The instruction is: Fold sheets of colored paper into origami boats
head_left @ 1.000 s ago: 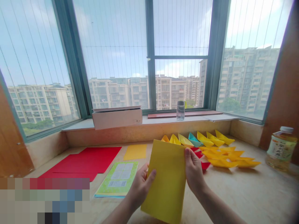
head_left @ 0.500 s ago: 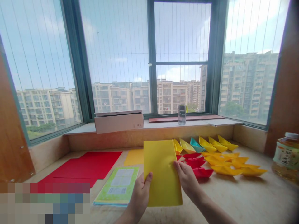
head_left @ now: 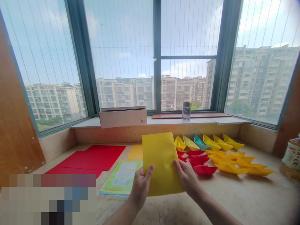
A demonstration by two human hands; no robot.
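A folded yellow paper sheet (head_left: 160,156) stands nearly upright above the stone counter (head_left: 234,200), held by both hands. My left hand (head_left: 140,187) grips its lower left edge with the thumb on the front. My right hand (head_left: 186,176) pinches its lower right edge. Behind the sheet to the right lie several folded paper boats: yellow ones (head_left: 231,157), one teal boat (head_left: 200,142) and red ones (head_left: 201,164).
Red paper sheets (head_left: 92,157), a flat yellow sheet (head_left: 136,152) and a green paper pack (head_left: 122,178) lie to the left. A white box (head_left: 123,117) and a clear bottle (head_left: 186,111) stand on the window sill. A drink bottle (head_left: 292,159) is at the right edge.
The yellow sheet has swung from tilted to nearly upright and come closer to the counter. My right hand slid from its upper right edge down to the lower right edge.
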